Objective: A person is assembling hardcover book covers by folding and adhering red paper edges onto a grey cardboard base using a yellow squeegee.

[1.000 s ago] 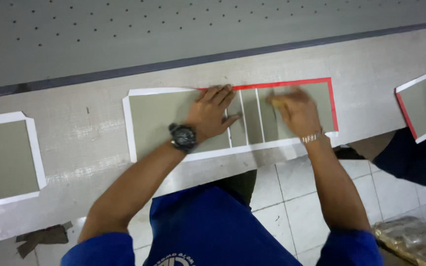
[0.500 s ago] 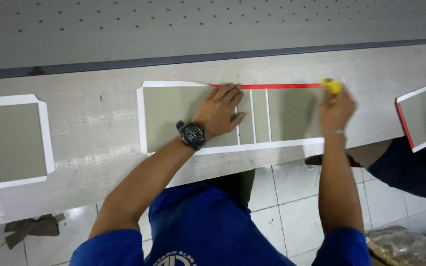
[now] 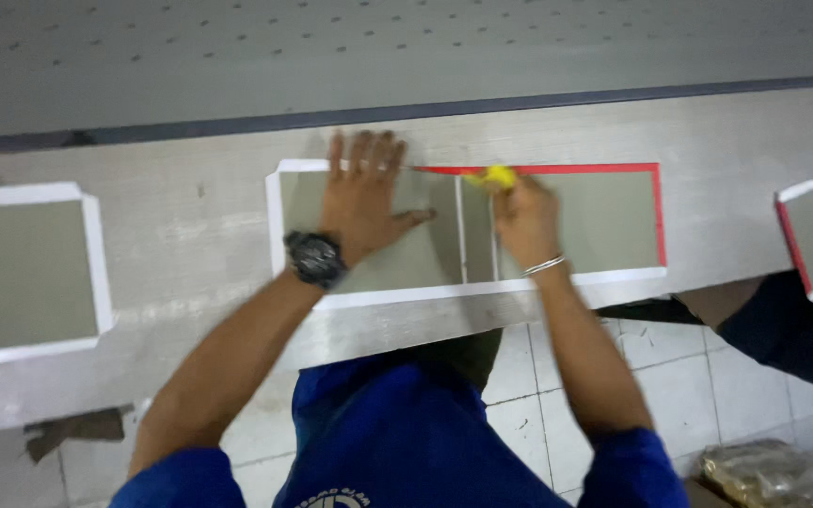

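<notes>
Left hand (image 3: 361,202) flat, open on grey panel (image 3: 604,221), right hand (image 3: 522,218) gripping yellow tool (image 3: 493,177)

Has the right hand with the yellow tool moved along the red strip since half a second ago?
Yes. The right hand has slid left along the red strip, from near the panel's right end toward the left hand.

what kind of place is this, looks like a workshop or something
Likely a workshop or small factory: a long workbench carries grey panels with white and red edge strips, a perforated grey board runs behind it, and the floor is tiled.
</notes>
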